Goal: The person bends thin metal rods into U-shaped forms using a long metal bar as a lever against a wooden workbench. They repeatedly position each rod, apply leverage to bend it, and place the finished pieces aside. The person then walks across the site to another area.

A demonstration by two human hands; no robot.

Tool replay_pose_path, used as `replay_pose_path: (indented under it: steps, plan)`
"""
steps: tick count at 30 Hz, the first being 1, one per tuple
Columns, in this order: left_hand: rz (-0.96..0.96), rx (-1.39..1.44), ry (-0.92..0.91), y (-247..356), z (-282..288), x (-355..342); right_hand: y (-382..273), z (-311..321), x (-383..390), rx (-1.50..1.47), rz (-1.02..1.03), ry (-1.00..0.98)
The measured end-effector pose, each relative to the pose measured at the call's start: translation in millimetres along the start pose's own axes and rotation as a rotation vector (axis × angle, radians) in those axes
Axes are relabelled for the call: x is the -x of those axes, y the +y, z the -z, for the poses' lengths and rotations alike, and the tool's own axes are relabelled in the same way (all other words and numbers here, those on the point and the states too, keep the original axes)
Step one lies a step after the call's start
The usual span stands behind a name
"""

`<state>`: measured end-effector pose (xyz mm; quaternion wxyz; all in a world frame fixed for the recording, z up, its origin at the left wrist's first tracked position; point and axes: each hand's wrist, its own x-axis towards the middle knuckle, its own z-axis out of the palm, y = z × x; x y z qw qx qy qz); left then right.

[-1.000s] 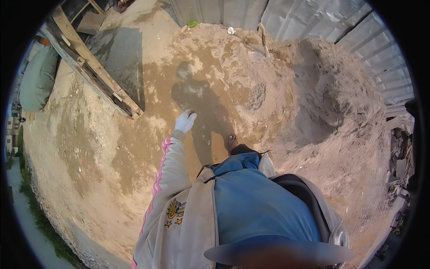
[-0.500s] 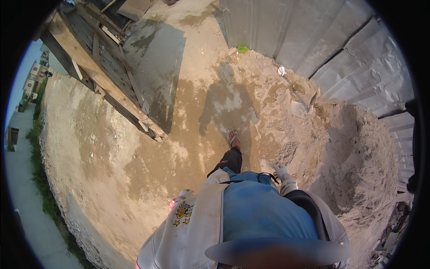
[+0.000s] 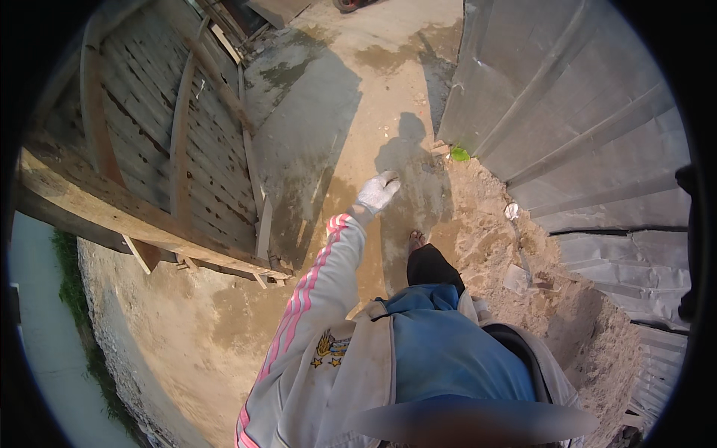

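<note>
My left hand (image 3: 379, 190), in a whitish glove, is stretched out ahead of me over the ground. Its fingers are curled in, and I see no object in them. The sleeve (image 3: 325, 284) of that arm is pale with pink stripes. Close by my right side only a small pale part of my right hand (image 3: 479, 305) shows; its fingers are hidden behind my body. One foot (image 3: 416, 240) in a sandal is forward on the damp ground (image 3: 373, 261).
A wooden-framed panel (image 3: 142, 127) with a long beam (image 3: 134, 231) leans at the left. Grey metal sheeting (image 3: 582, 142) stands at the right, with a heap of sand (image 3: 485, 209) along its foot. A shovel (image 3: 519, 276) lies on the sand near a green leaf (image 3: 458, 154).
My left hand has swung from beside my body to far out in front. My right hand has drawn back, mostly out of sight. The view has shifted forward and left, toward the panel.
</note>
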<state>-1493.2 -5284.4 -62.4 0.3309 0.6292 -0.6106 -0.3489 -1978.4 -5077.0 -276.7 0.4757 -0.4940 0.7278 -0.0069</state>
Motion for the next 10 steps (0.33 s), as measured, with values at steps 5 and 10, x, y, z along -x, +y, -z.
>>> replay_pose_path:
  steps: [5,10]
  plan:
    - [0.275,-0.04,0.091,-100.0,45.9,-45.9,-101.3,51.2,-143.9,0.128,0.044,-0.111]
    - [0.844,-0.134,0.067,-222.9,80.8,54.9,-303.2,97.2,-250.4,0.213,0.038,-0.245]
